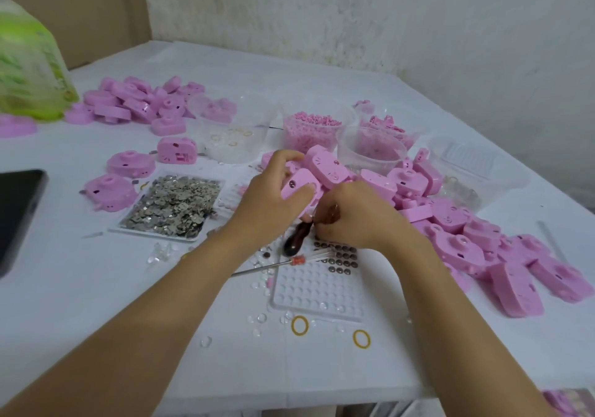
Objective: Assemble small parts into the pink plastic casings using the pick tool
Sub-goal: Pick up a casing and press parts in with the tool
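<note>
L hand (273, 197) is curled round one pink casing (301, 186), thumb on its near face, held just above the desk (96, 304) at centre. R hand (354, 220) is directly to its right, touching it, fingers clamped on the pick tool (294, 239). Dimpled tray (318, 287) lies under R wrist.

Tool's long axis: dark handle pokes out near-left below both hands, shaft runs up toward the casing's underside; tip hidden by fingers. Judgement: work point sits btwn the hands, R hand nearer. Small round parts (341, 255) sit in the tray rows, just beside the handle.
</note>
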